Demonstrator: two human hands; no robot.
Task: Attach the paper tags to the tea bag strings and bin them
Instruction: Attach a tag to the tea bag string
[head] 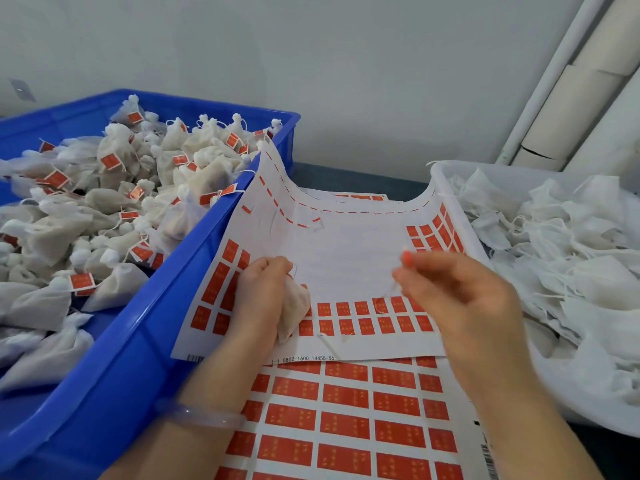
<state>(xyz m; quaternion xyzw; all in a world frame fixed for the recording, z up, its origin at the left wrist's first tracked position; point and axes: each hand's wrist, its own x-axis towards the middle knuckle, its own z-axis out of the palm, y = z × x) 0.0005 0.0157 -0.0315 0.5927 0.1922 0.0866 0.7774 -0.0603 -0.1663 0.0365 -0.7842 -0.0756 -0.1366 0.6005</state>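
Left hand [261, 289] grips a bag [298, 308]; right hand [464, 299] pinches a tag [407, 259], over a sheet [346, 244] hemmed between bin [166, 306] and tub [446, 188].

Pale grey wall [346, 64] behind the work area. Upper right: beige cardboard tubes [588, 98] leaning against it, just beside a white pipe [547, 84]. Far left, a small grey plate [21, 89] fixed to the wall. Dark tabletop [346, 176] shows below the wall.
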